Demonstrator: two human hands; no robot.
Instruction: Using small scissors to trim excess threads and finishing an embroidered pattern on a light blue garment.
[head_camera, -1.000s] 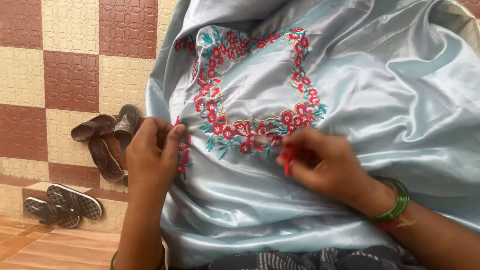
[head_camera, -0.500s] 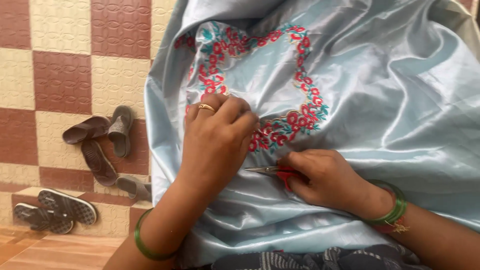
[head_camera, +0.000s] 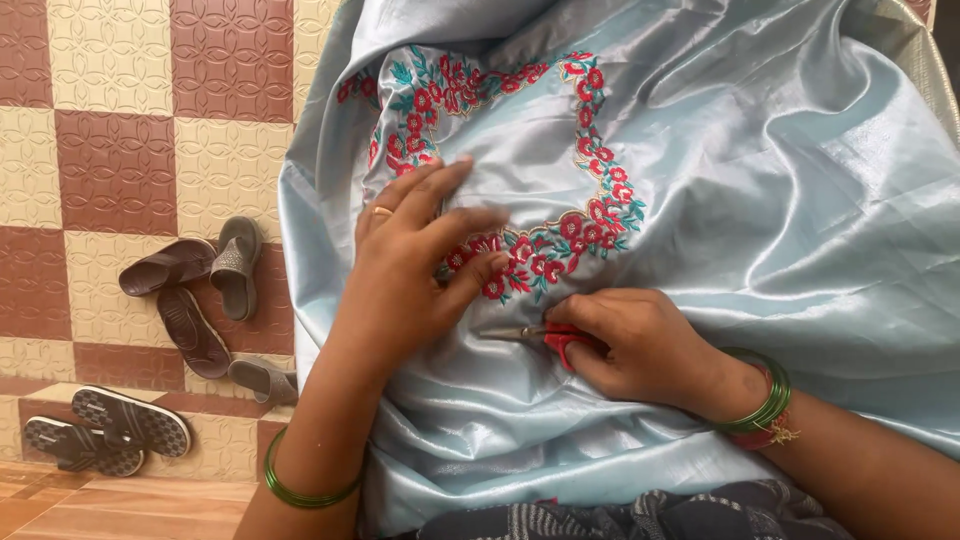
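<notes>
A shiny pale blue fabric (head_camera: 760, 200) lies draped over my lap, with a ring of red and teal flower embroidery (head_camera: 590, 215) stitched on it. My left hand (head_camera: 415, 270) rests flat on the cloth, fingers spread over the lower left of the embroidery, a ring on one finger. My right hand (head_camera: 640, 345) lies lower on the fabric and grips small red-handled scissors (head_camera: 540, 335), whose metal tip points left toward my left hand. Green bangles sit on both wrists.
A floor of cream and maroon patterned tiles (head_camera: 110, 150) spreads to the left. Several brown and grey sandals (head_camera: 205, 290) lie on it, and a dark pair (head_camera: 105, 430) sits on a lower step. Striped dark cloth (head_camera: 640, 515) shows at the bottom edge.
My left hand moved from pinching the fabric's left edge up onto the embroidery and flattened there. My right hand stayed low on the cloth with the scissors.
</notes>
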